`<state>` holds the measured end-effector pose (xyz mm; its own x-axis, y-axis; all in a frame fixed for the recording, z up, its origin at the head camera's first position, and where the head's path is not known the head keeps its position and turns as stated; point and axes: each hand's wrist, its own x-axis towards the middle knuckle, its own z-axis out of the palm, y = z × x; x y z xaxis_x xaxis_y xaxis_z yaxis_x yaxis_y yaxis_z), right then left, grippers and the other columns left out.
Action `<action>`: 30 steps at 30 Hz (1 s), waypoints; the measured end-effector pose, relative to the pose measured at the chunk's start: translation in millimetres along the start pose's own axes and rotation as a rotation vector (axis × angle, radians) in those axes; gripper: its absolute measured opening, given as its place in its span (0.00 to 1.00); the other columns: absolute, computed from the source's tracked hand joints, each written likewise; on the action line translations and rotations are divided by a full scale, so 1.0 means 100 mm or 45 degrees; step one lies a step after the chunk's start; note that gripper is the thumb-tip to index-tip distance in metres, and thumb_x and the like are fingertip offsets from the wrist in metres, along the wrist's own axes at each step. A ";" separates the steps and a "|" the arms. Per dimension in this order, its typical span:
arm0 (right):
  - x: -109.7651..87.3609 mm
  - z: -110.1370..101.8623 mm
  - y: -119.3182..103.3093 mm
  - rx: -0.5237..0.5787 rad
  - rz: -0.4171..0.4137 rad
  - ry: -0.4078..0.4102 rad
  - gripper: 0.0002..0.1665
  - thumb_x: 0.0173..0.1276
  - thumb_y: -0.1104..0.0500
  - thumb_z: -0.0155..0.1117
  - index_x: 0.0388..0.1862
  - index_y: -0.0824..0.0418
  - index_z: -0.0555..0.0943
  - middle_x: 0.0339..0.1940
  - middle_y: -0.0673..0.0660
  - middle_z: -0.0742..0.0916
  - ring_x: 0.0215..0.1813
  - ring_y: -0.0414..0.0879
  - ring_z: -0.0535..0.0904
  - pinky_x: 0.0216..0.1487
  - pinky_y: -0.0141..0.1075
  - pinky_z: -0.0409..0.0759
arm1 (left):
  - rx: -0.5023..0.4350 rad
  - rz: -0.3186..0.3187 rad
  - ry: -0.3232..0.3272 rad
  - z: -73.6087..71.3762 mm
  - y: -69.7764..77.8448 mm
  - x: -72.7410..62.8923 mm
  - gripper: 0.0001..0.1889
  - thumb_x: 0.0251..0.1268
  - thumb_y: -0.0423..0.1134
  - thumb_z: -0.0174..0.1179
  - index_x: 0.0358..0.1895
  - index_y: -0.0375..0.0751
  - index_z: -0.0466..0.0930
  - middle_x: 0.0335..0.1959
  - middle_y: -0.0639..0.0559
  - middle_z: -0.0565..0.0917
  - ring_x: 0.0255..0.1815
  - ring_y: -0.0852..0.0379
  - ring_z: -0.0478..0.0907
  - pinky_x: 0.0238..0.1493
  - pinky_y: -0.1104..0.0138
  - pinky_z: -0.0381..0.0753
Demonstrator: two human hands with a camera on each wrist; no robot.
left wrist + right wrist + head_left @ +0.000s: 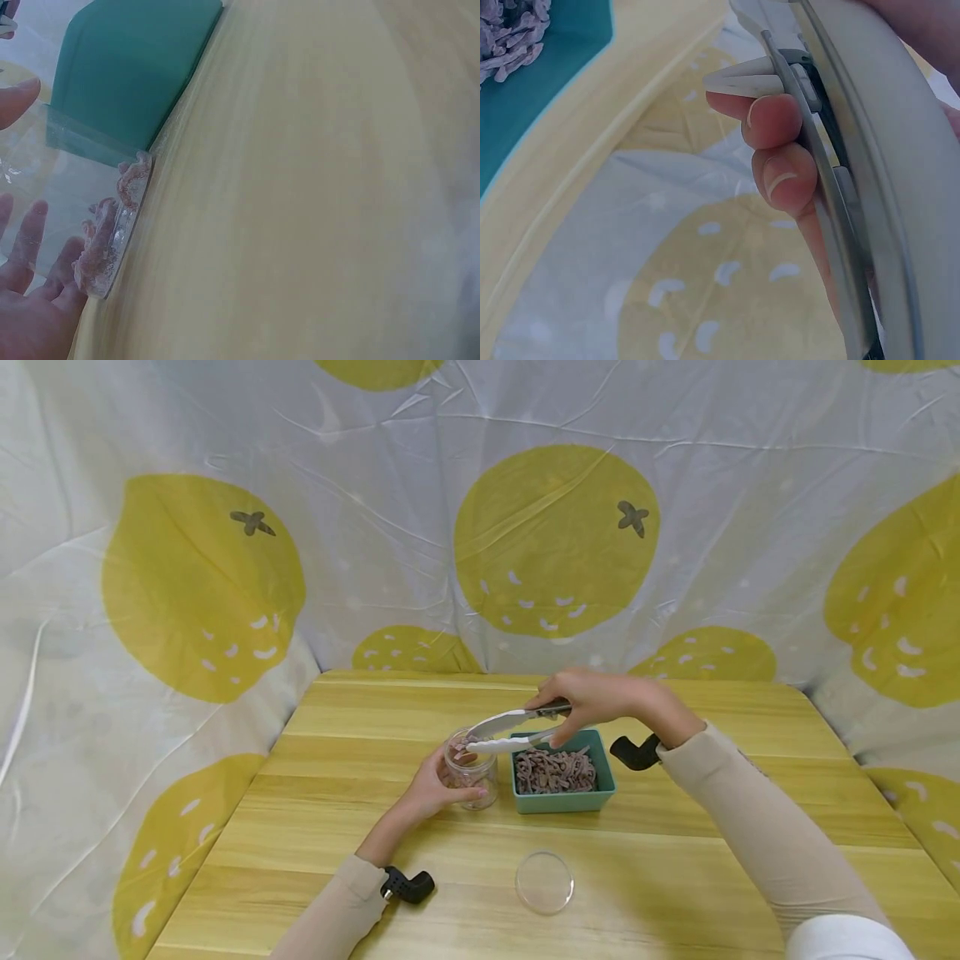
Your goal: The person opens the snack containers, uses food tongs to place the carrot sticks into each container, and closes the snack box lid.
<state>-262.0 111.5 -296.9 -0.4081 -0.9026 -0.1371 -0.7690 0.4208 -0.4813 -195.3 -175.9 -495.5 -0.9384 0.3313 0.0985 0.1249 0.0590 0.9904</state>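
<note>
My left hand (431,787) grips a clear jar (482,792) from its left side, thumb across the front. Through the jar wall in the left wrist view, a few brownish-pink strips (96,251) lie at the bottom. My right hand (596,697) holds metal tongs with white tips (501,745) from above. Those tips reach left over the jar's mouth, with some strips (460,747) beside them. In the right wrist view, curled fingers (787,180) press against one arm of the tongs. To the right of the jar stands a teal box (562,804) holding many similar strips (555,772).
A round transparent lid (545,883) lies on the wooden table (660,860), nearer the front than the jar and box. Behind the table hangs a lemon-print cloth (375,527). Each wrist carries a black camera mount (408,887).
</note>
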 end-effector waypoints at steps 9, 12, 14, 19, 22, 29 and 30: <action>0.03 -0.03 -0.10 -0.045 0.014 -0.002 0.36 0.58 0.59 0.79 0.64 0.70 0.78 0.51 0.58 0.86 0.31 0.41 0.72 0.34 0.34 0.72 | 0.023 0.029 -0.008 -0.01 0.00 0.01 0.46 0.53 0.26 0.74 0.76 0.44 0.60 0.68 0.38 0.72 0.70 0.38 0.67 0.66 0.55 0.71; 0.03 -0.04 -0.12 -0.055 0.021 0.003 0.36 0.56 0.60 0.79 0.63 0.70 0.78 0.47 0.55 0.86 0.31 0.40 0.71 0.33 0.34 0.71 | 0.020 0.053 -0.018 0.00 -0.01 0.02 0.44 0.53 0.25 0.74 0.74 0.40 0.62 0.68 0.40 0.72 0.70 0.38 0.67 0.66 0.55 0.70; 0.03 -0.04 -0.13 -0.059 0.018 0.008 0.37 0.56 0.59 0.80 0.63 0.70 0.78 0.45 0.53 0.85 0.30 0.40 0.69 0.32 0.34 0.71 | 0.024 0.068 -0.021 0.00 -0.01 0.02 0.43 0.52 0.25 0.74 0.73 0.37 0.63 0.68 0.41 0.72 0.70 0.37 0.66 0.68 0.53 0.68; -0.01 -0.04 -0.08 -0.053 0.026 0.031 0.38 0.57 0.57 0.79 0.65 0.69 0.77 0.44 0.52 0.84 0.30 0.41 0.67 0.33 0.36 0.68 | 0.042 0.087 -0.010 0.00 -0.01 0.03 0.43 0.51 0.25 0.75 0.72 0.37 0.64 0.66 0.38 0.73 0.69 0.36 0.67 0.69 0.48 0.65; -0.06 -0.04 0.00 -0.033 0.037 0.060 0.38 0.59 0.57 0.78 0.66 0.68 0.76 0.38 0.51 0.81 0.28 0.41 0.66 0.32 0.36 0.67 | 0.023 0.092 -0.012 0.00 -0.02 0.03 0.43 0.51 0.24 0.74 0.72 0.37 0.64 0.67 0.34 0.72 0.69 0.36 0.67 0.70 0.48 0.64; -0.25 -0.02 0.15 0.050 0.078 0.103 0.39 0.59 0.53 0.78 0.67 0.67 0.76 0.29 0.51 0.75 0.24 0.40 0.65 0.29 0.34 0.67 | -0.006 0.142 -0.049 -0.01 -0.04 0.05 0.42 0.51 0.24 0.75 0.71 0.38 0.65 0.69 0.31 0.69 0.71 0.35 0.64 0.71 0.48 0.62; -0.28 -0.01 0.17 0.066 0.085 0.108 0.40 0.59 0.53 0.78 0.67 0.67 0.76 0.30 0.51 0.75 0.24 0.41 0.65 0.28 0.34 0.68 | -0.003 0.149 -0.053 -0.01 -0.04 0.05 0.42 0.51 0.25 0.75 0.71 0.37 0.65 0.69 0.31 0.69 0.71 0.34 0.64 0.71 0.48 0.62</action>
<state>-264.3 144.1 -300.0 -0.4995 -0.8608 -0.0975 -0.7129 0.4724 -0.5182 -200.6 -175.7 -499.3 -0.9034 0.3744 0.2091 0.2316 0.0154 0.9727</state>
